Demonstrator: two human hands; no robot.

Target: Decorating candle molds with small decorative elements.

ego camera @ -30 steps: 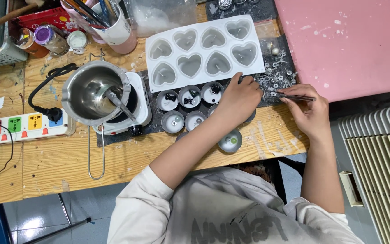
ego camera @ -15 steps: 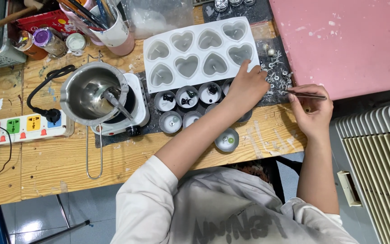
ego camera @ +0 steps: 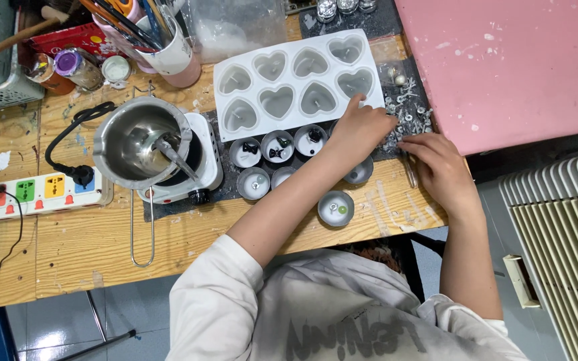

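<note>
Fingers of the left hand [ego camera: 362, 127] rest curled on the lower right corner of the white heart mould [ego camera: 296, 83] at upper centre; whether they pinch anything I cannot tell. Right of it, the right hand [ego camera: 439, 167] lies flat over the scattered metal wick tabs [ego camera: 406, 110], fingers together, holding nothing visible. Those tabs look tiny, light and slippery, best pinched singly; the mould seems soft and floppy. Worn wooden table [ego camera: 68, 241], a pink board [ego camera: 516, 60] at upper right.

A steel melting pot [ego camera: 143, 142] sits on a white hotplate [ego camera: 203, 160] beside a power strip [ego camera: 35, 194].
</note>
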